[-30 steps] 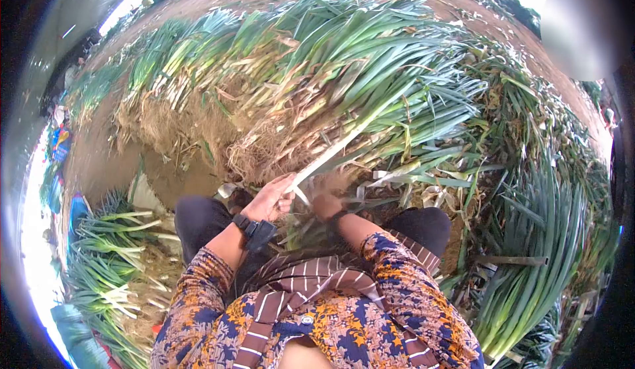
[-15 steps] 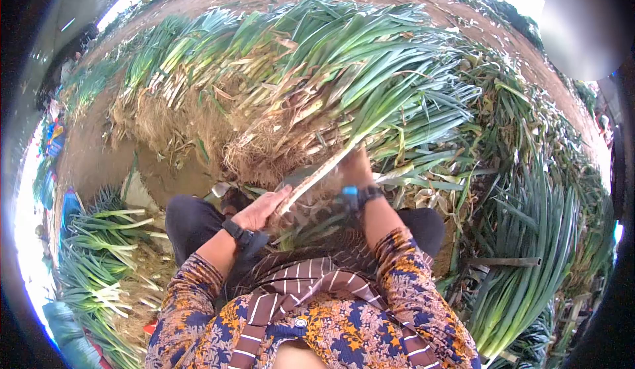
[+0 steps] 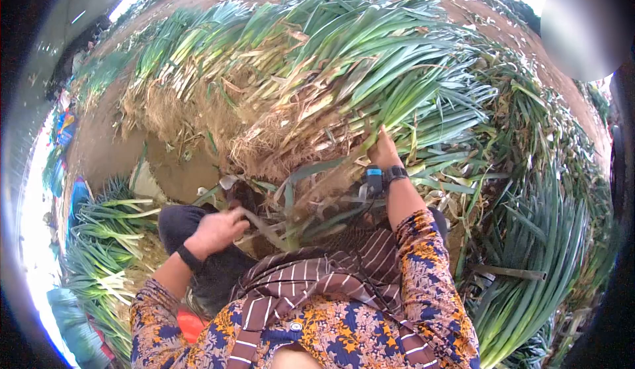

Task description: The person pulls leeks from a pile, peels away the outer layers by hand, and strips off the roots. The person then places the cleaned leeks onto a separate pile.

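My right hand is closed around a leek, just below its green leaves. The leek's pale shaft slants down to the left and is smeared by motion. Over my left knee, my left hand has its fingers curled. A pale strip of leek skin trails from its fingertips towards my lap. In front of both hands lies a long heap of leeks, their dirty roots facing me and their green leaves pointing away.
On the left, leeks with clean white shafts lie in a pile. A bundle of leeks rests at the right, with a bar across it. Torn leaves cover the ground at the far right. A striped apron spans my lap.
My left hand has come away from the leek's root end, down and left, with a pale strip trailing. My right hand has moved right and up with the leek.
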The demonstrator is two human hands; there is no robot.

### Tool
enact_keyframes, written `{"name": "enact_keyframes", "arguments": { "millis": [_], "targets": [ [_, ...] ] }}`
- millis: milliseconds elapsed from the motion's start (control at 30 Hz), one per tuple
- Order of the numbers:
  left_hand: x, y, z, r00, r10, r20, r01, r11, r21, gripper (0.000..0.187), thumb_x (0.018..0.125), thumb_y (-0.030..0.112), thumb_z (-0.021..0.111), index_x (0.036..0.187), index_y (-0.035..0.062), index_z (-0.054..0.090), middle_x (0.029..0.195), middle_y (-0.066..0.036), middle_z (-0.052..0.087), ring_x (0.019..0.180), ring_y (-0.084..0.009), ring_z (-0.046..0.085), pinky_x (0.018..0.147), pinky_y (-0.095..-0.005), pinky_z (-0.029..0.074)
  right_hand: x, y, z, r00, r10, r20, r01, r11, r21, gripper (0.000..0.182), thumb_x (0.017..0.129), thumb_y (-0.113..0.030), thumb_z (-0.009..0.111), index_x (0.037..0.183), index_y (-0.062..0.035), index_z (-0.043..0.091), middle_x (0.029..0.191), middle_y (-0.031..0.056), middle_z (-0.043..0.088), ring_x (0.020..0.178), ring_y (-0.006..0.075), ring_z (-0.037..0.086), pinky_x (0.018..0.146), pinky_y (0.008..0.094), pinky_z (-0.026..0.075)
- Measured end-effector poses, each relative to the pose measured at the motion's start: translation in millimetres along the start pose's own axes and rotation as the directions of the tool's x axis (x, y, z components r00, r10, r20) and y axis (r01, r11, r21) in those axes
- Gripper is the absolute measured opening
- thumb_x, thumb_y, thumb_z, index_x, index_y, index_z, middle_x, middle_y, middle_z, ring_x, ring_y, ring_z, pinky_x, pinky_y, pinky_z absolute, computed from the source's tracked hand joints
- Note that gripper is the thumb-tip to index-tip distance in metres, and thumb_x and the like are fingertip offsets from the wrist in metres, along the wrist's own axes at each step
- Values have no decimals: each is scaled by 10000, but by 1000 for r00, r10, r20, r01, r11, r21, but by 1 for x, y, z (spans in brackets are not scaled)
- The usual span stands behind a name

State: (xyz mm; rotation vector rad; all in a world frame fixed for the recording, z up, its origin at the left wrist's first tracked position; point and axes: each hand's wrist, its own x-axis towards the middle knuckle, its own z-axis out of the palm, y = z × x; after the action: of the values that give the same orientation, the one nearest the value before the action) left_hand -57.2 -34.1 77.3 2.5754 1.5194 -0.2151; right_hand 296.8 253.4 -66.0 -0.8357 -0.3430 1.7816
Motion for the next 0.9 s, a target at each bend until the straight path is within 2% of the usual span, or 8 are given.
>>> {"name": "enact_keyframes", "arguments": {
  "millis": [33,100,167,300,367,633,767,900],
  "targets": [
    [9,-1,-10,989,9,-145,1,997,72,217,804,218,588,959,67,598,969,-160,601,843,-322,611,666,-423,513,0,-1,2,997,62,36,-60,997,-50,349,954,-385,456,1069,-63,524,866,75,609,721,218,563,667,372,498],
    [53,16,-26,885,-295,-361,237,951,-196,310,800,243,617,1062,79,606,1025,-169,593,939,-326,587,755,-413,500,6,11,9,990,137,38,-128,976,-178,319,956,-340,475,1129,-75,515,944,70,637,737,197,577,690,356,502],
    [106,26,-28,897,-212,-387,91,947,-308,278,832,262,581,1003,43,581,940,-166,589,894,-338,582,774,-422,476,-20,13,41,985,162,58,-142,955,-262,304,942,-327,509,1079,-58,539,844,64,616,668,176,557,607,338,482],
    [210,43,-4,920,-281,-274,168,913,-372,281,856,264,519,952,15,607,918,-202,599,889,-369,579,762,-450,463,-29,43,46,986,147,-74,-164,869,-467,325,913,-324,571,1029,-20,573,759,68,592,622,162,531,537,321,435],
    [246,34,30,950,-196,-244,110,939,-327,235,811,219,537,817,-6,605,827,-226,601,800,-391,582,708,-459,473,-41,48,39,985,171,-2,-155,885,-440,330,901,-297,595,1007,15,575,792,73,599,655,168,551,554,314,436],
    [249,41,38,997,-75,-36,64,968,-241,203,762,151,516,685,-22,588,710,-243,594,735,-406,603,645,-476,477,-34,69,15,976,209,-66,-218,894,-391,377,887,-263,614,1052,73,570,893,94,618,740,164,578,648,312,479],
    [245,47,49,988,-121,-100,106,984,-146,172,772,112,499,688,1,600,681,-216,609,686,-368,625,603,-449,496,-12,85,-1,983,169,-78,-185,854,-486,297,895,-272,602,1025,-11,547,879,87,596,738,221,612,643,359,549],
    [242,49,55,983,-100,-152,97,995,-26,148,774,88,499,699,26,610,661,-180,624,645,-321,643,565,-411,511,-6,91,-6,980,188,-61,-193,845,-499,307,893,-248,603,1018,27,547,881,101,596,755,227,619,653,365,553]
  ]
}}
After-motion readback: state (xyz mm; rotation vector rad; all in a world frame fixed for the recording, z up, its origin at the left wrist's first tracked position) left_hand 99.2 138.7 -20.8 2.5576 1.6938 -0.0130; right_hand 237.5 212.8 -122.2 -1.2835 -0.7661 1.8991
